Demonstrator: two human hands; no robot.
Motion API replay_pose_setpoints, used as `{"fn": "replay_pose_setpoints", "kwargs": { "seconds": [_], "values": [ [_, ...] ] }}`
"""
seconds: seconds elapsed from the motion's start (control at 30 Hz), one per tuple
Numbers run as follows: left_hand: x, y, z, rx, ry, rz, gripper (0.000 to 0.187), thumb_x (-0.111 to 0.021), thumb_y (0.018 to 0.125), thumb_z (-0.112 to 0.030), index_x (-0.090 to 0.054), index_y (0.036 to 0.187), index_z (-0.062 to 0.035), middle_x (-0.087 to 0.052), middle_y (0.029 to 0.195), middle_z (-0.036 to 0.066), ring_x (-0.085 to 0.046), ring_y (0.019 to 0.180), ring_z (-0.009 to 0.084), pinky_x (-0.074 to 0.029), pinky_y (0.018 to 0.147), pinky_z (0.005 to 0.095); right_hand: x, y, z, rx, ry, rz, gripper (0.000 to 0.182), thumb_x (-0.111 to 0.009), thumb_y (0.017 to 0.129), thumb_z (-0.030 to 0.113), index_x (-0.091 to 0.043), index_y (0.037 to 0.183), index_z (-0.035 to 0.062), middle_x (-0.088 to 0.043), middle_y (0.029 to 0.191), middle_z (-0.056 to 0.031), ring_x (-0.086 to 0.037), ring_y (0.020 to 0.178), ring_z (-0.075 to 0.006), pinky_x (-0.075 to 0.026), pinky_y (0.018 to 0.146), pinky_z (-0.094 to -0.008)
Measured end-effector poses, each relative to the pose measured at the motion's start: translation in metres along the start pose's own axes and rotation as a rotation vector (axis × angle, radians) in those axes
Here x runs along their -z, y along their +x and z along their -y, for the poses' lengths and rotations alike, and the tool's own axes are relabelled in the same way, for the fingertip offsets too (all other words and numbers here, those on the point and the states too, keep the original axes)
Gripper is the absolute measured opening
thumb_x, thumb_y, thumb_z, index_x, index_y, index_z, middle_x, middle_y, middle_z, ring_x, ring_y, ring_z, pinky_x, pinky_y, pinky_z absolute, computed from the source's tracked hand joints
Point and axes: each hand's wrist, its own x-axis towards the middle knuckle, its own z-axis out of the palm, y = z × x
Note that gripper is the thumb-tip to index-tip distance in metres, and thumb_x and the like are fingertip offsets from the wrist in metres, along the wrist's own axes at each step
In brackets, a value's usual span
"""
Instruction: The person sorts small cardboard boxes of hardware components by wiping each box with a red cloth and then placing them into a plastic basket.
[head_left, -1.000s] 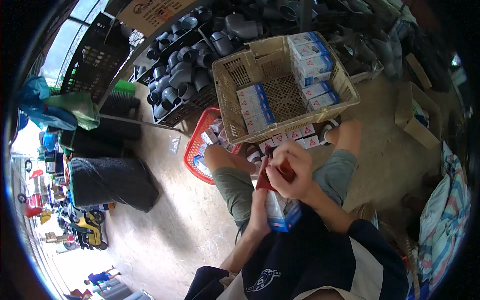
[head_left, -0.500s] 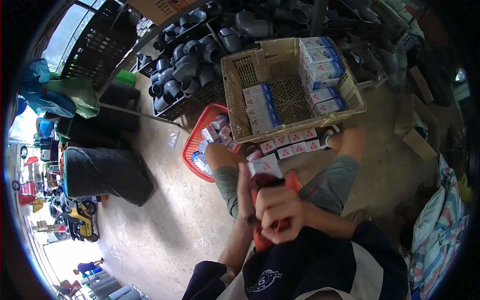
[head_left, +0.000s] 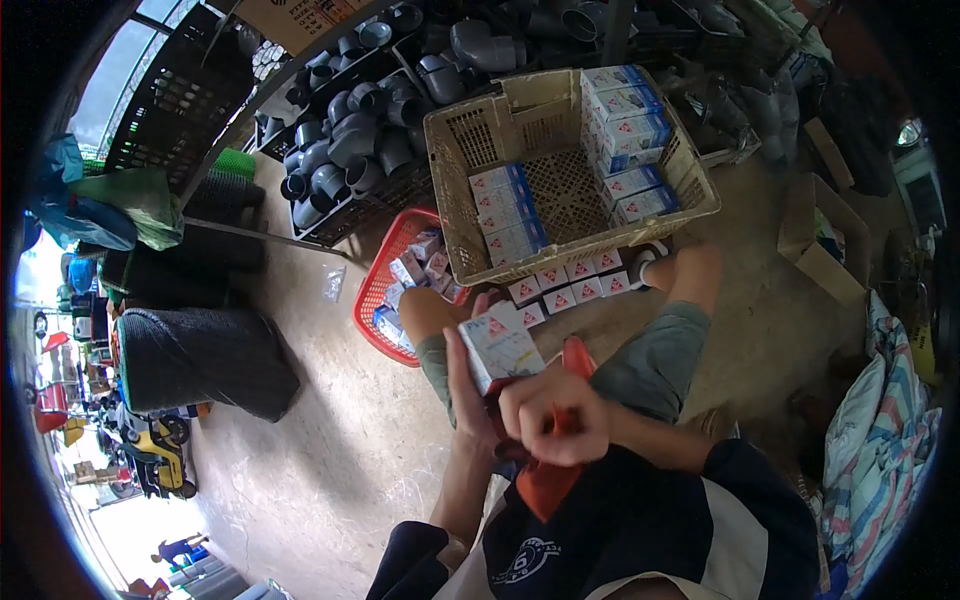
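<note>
My left hand (head_left: 470, 390) is closed around the side of a small white carton (head_left: 503, 345) with blue lettering and a red triangle mark. It holds the carton tilted between my knees. Just below, the fingers of my right hand (head_left: 555, 415) are curled around an orange-red object (head_left: 545, 490); its kind I cannot make out, since the hand covers its middle. In front of me stands a beige plastic crate (head_left: 705, 203) with stacks of similar cartons (head_left: 628, 135) on its right and a row (head_left: 508, 215) on its left.
Cartons stand in rows (head_left: 560, 297) on the floor between my legs and the crate. A red basket (head_left: 367, 300) holds more loose cartons at the left. Grey pipe elbows (head_left: 355, 140) fill black crates behind it. An open cardboard box (head_left: 800, 235) is at the right.
The carton has moved up and left, turning so that its printed side faces me more. My right hand has shifted slightly up, and more of the orange-red object shows below it.
</note>
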Motion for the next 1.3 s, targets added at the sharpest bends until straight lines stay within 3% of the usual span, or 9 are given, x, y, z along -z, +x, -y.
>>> {"fn": "replay_pose_setpoints", "kwargs": {
  "seconds": [0.17,0.27,0.43,0.53,0.83,0.93,1.07,1.1,1.3],
  "values": [
    [0.043,-0.013,0.035,0.405,-0.218,-0.158,0.064,-0.043,0.102,-0.06,-0.049,0.141,-0.0091,-0.062,0.124,0.01,-0.062,0.11,0.0213,-0.05,0.1,0.0388,0.03,0.024,-0.005,0.059,-0.177,-0.275,0.009,-0.064,0.082,0.005,-0.058,0.075,0.0036,-0.06,0.075,-0.0054,-0.059,0.07,-0.0169,-0.044,0.067,-0.0295],
    [0.042,0.007,0.012,0.096,-0.216,0.134,0.063,-0.043,0.102,-0.059,-0.05,0.139,-0.0085,-0.063,0.124,0.011,-0.063,0.11,0.0239,-0.05,0.099,0.0397,0.007,0.012,-0.013,0.028,-0.185,-0.138,0.01,-0.065,0.082,0.006,-0.058,0.075,0.0026,-0.059,0.075,-0.0054,-0.057,0.068,-0.0164,-0.044,0.066,-0.0293],
    [0.028,0.009,-0.005,-0.224,-0.203,-0.309,0.074,-0.04,0.098,-0.068,-0.05,0.135,-0.0046,-0.063,0.114,0.014,-0.065,0.095,0.0286,-0.056,0.082,0.0438,0.002,-0.014,-0.012,-0.105,0.022,-0.228,0.022,-0.062,0.08,0.018,-0.05,0.065,0.0057,-0.051,0.07,-0.0043,-0.05,0.067,-0.0179,-0.038,0.065,-0.0307],
    [0.016,0.004,-0.006,-0.278,-0.19,0.075,0.072,-0.037,0.099,-0.068,-0.048,0.141,-0.0102,-0.061,0.128,0.012,-0.063,0.11,0.0295,-0.054,0.092,0.0441,0.007,-0.021,-0.021,-0.078,0.39,-0.541,0.028,-0.057,0.087,0.023,-0.048,0.068,0.0053,-0.048,0.072,-0.0038,-0.048,0.072,-0.0169,-0.039,0.07,-0.0308],
    [-0.003,-0.005,-0.007,-0.165,-0.125,-0.098,0.068,-0.031,0.103,-0.061,-0.046,0.142,-0.0074,-0.06,0.13,0.012,-0.06,0.115,0.0286,-0.051,0.098,0.0443,0.029,-0.024,0.011,0.099,0.771,-0.548,0.035,-0.05,0.092,0.034,-0.037,0.069,0.0118,-0.033,0.074,0.0016,-0.031,0.074,-0.0143,-0.029,0.074,-0.0318],
    [0.007,-0.001,0.005,-0.141,-0.038,-0.114,0.075,-0.033,0.101,-0.066,-0.047,0.141,-0.0051,-0.063,0.125,0.014,-0.065,0.107,0.0276,-0.055,0.091,0.0402,0.007,-0.019,0.009,0.024,0.707,-0.582,0.03,-0.054,0.09,0.026,-0.042,0.069,0.0086,-0.04,0.072,0.0005,-0.039,0.072,-0.0142,-0.034,0.071,-0.0316],
    [0.008,-0.015,0.021,0.101,0.254,-0.214,0.064,-0.041,0.101,-0.062,-0.055,0.13,-0.0061,-0.067,0.112,0.011,-0.068,0.094,0.0233,-0.057,0.081,0.0334,0.013,-0.011,0.009,0.066,-0.186,-0.279,0.019,-0.058,0.083,0.013,-0.051,0.068,0.0055,-0.052,0.072,-0.0052,-0.049,0.065,-0.0157,-0.039,0.064,-0.0307],
    [0.002,-0.02,0.008,0.287,0.093,0.13,0.06,-0.043,0.102,-0.059,-0.054,0.13,-0.007,-0.067,0.111,0.01,-0.068,0.095,0.0227,-0.057,0.081,0.0326,0.017,-0.003,0.007,0.101,-0.226,-0.298,0.016,-0.059,0.08,0.012,-0.053,0.066,0.006,-0.054,0.073,-0.0066,-0.05,0.064,-0.0163,-0.039,0.061,-0.0304],
    [0.035,-0.018,0.059,-0.003,-0.048,0.098,0.057,-0.036,0.105,-0.056,-0.054,0.132,-0.009,-0.066,0.116,0.013,-0.066,0.105,0.025,-0.053,0.095,0.042,0.02,0.011,-0.002,0.152,-0.223,-0.394,0.013,-0.062,0.076,0.011,-0.055,0.065,0.0069,-0.057,0.071,-0.0042,-0.053,0.061,-0.0163,-0.039,0.059,-0.0293]
  ]
}}
